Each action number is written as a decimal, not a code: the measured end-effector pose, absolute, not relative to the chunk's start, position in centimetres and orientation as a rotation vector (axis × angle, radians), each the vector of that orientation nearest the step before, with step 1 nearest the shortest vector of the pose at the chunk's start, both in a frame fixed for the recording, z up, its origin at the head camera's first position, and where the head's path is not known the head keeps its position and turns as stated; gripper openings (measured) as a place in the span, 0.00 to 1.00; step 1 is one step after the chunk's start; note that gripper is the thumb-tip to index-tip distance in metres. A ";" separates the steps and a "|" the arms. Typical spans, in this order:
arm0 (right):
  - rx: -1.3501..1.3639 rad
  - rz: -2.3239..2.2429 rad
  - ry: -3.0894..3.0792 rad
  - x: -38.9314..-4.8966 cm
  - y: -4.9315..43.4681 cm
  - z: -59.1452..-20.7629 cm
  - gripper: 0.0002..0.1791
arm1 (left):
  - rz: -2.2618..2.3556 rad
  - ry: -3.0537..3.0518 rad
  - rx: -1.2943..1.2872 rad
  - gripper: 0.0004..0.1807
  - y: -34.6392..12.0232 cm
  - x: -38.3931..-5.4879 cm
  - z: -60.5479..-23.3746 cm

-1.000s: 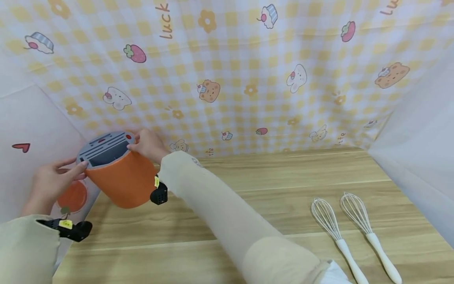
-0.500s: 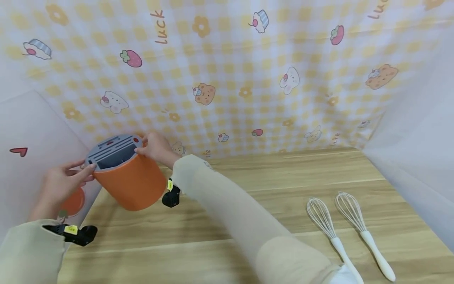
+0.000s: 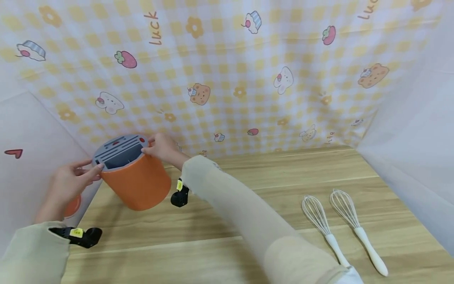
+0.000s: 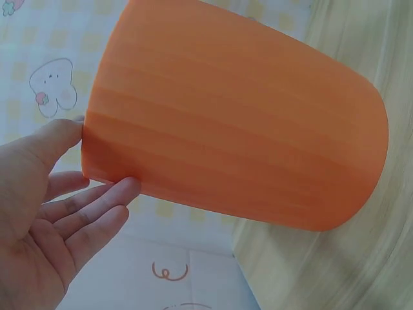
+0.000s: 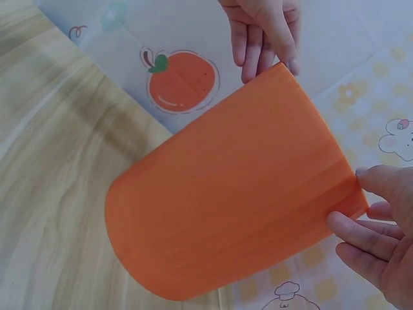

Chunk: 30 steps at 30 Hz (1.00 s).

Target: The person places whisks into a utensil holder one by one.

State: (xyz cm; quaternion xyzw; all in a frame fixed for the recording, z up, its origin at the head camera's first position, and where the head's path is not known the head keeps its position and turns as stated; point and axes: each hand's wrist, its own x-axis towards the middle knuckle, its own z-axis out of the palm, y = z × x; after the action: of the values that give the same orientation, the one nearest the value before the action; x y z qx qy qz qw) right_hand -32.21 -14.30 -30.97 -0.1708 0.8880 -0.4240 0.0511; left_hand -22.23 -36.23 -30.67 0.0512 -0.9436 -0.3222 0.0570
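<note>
An orange knife block with a grey slotted top is at the back left of the table in the head view. My left hand grips its top rim on the left, thumb on the grey top and fingers along the outer wall. On the opposite side, my right hand pinches the rim between thumb and fingers. Both wrist views show the orange wall close up, with the left hand and the right hand at the rim end. Whether its base touches the table cannot be told.
Two whisks with white handles, a left one and a right one, lie side by side on the wooden table at the right. A checkered cloth hangs behind, and white side walls flank the table.
Both hands and the knife block have shifted a little to the right in the head view, while the cloth and whisks have drifted slightly left. The grip looks the same.
</note>
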 end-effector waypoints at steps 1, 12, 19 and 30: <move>-0.520 -1.288 2.709 -32.2 -14.2 -31.0 0.21 | -0.974 -2.858 0.148 0.41 -36.1 -22.2 -30.7; -0.519 -1.355 2.674 -32.2 -12.7 -31.1 0.20 | -1.093 -2.819 0.153 0.40 -34.4 -22.2 -30.6; -0.553 -1.370 2.693 -31.9 -11.4 -31.0 0.19 | -0.963 -2.865 0.139 0.41 -33.2 -22.2 -30.5; -0.587 -1.393 2.672 -31.5 -8.9 -31.3 0.21 | -0.940 -2.872 0.069 0.39 -31.6 -22.0 -30.5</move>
State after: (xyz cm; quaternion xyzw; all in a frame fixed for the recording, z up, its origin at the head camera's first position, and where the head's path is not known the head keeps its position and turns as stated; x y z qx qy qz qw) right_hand -31.45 -8.91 -31.34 -0.1910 0.8698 -0.4535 0.0359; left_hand -22.03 -31.58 -30.50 0.0227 -0.9485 -0.3104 0.0595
